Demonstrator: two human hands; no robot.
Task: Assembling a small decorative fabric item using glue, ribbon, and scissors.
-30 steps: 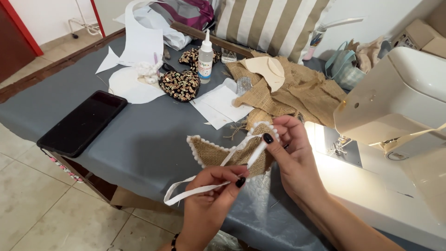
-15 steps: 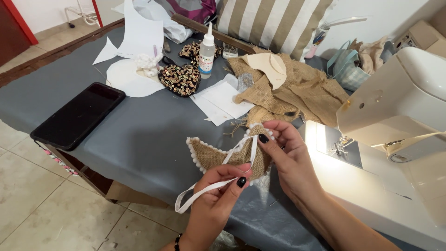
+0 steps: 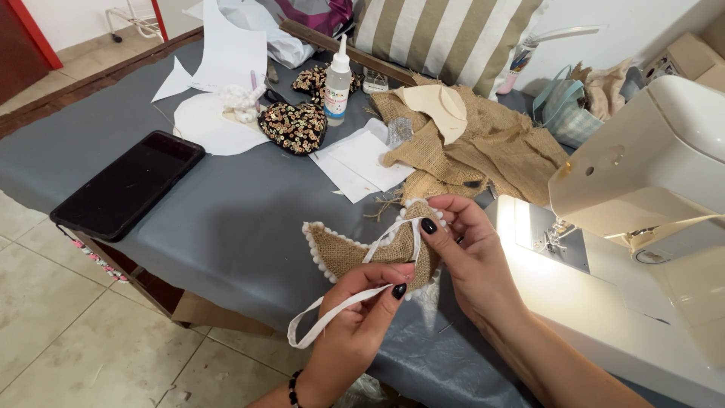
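Near the table's near edge, the burlap piece (image 3: pixel 355 253) already has its white bobble trim, while the left hand (image 3: pixel 362 321) pinches the loose white strap (image 3: pixel 332 313) and the right hand (image 3: pixel 464 253) closes on its top corner, not yet sewn.

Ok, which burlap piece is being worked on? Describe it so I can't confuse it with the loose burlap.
Start at the white sewing machine; just left of its lit base, both hands hold the burlap piece over the grey table. Unlike the crumpled burlap pile behind, it has white pom-pom trim and a white ribbon hanging from it.
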